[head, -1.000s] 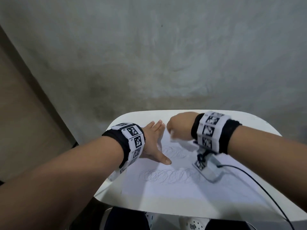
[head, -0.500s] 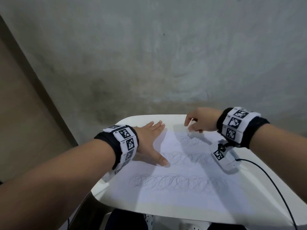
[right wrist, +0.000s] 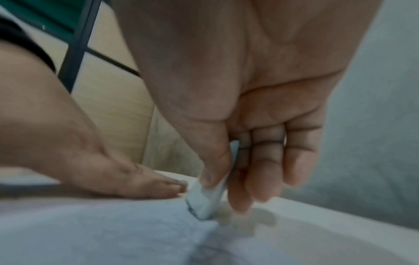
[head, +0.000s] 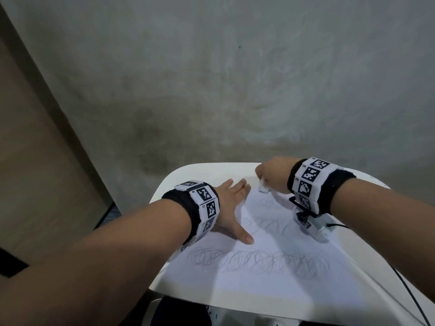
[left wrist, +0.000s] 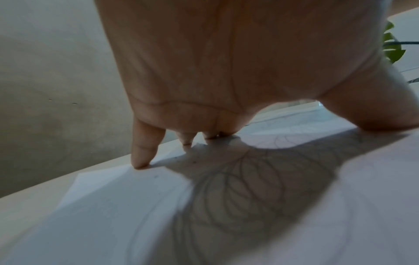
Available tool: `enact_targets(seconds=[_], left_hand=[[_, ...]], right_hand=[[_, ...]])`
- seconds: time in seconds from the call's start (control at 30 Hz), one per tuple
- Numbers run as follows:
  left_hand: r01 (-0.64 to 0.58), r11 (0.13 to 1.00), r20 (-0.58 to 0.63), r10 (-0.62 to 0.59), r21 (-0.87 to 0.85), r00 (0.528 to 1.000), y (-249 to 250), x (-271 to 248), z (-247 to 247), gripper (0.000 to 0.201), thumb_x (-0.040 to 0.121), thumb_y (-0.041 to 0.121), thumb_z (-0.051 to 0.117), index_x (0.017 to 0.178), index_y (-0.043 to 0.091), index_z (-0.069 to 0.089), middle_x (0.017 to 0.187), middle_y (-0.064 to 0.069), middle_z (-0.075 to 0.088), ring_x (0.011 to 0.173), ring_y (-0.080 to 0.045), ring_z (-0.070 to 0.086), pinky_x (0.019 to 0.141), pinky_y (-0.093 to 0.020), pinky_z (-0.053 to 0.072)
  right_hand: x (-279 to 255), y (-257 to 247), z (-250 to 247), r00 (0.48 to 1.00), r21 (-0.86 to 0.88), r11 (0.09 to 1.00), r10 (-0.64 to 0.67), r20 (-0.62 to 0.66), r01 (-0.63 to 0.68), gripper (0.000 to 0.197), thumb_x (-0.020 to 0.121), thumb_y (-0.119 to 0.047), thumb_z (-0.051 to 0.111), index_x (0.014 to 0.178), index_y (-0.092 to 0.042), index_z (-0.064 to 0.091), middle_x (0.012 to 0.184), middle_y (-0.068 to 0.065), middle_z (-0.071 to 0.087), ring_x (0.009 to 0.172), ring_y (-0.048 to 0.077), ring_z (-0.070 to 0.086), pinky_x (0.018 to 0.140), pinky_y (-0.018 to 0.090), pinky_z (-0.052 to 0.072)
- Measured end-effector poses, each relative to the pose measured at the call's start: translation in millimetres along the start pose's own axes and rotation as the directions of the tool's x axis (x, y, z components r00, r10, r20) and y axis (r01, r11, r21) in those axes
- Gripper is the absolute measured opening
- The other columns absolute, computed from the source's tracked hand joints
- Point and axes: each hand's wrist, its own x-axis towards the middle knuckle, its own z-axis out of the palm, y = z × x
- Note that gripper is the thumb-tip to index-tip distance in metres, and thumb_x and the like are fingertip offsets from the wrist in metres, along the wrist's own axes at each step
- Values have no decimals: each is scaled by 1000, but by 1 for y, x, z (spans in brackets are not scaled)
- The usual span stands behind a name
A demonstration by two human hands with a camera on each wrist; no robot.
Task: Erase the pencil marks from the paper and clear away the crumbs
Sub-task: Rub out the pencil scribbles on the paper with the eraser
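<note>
Grey, mottled concrete wall fills the background, with a tan wooden panel running along its left side. Against it stands a small white table with rounded corners, and a sheet of white paper lies flat on the tabletop, covering most of it. Looping pencil marks run in rows across the sheet; the nearest row is the darkest, and the rows farther away look fainter.

At the paper's left part the left hand lies palm down, fingers straight and slightly spread, their tips touching the sheet near its far edge, the thumb stretched out toward the middle of the page.

At the far end of the paper the right hand pinches a small white eraser between the thumb and the forefinger, with the other fingers held close together beside it. The eraser's lower edge, smudged dark, touches the paper just beside the left hand's fingertips. Both wrists wear black bands with black-and-white marker tags, and a thin black cable trails from the right wrist across the table's right side.
</note>
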Motion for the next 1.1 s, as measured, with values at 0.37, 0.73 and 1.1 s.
enact_targets(seconds=[0.37, 0.73, 1.1], left_hand=[[7, 1000, -8, -7, -12, 1000, 3, -4, -1, 128, 74, 74, 64, 152, 28, -25, 160, 13, -26, 148, -17, -23, 119, -51, 6], [-7, 999, -7, 6, -36, 1000, 1, 0, 1, 131, 70, 75, 67, 149, 33, -29, 160, 15, -25, 148, -18, -24, 118, -51, 6], [10, 1000, -13, -10, -6, 1000, 1, 1, 2, 131, 70, 78, 64, 151, 30, -27, 160, 14, -27, 148, -17, -23, 118, -52, 8]], right_hand=[[-9, -9, 2, 997, 70, 995, -73, -12, 74, 24, 86, -9, 51, 69, -26, 50, 67, -6, 47, 74, 22, 48, 57, 24, 36], [-17, -17, 3, 989, 76, 986, -148, -4, 148, 31, 86, -11, 51, 69, -36, 51, 67, -7, 47, 76, 22, 48, 66, 29, 39], [-18, -8, 0, 996, -31, 998, -57, -71, 55, 13, 89, -13, 49, 84, -25, 51, 67, -7, 46, 78, 23, 52, 67, 30, 43]])
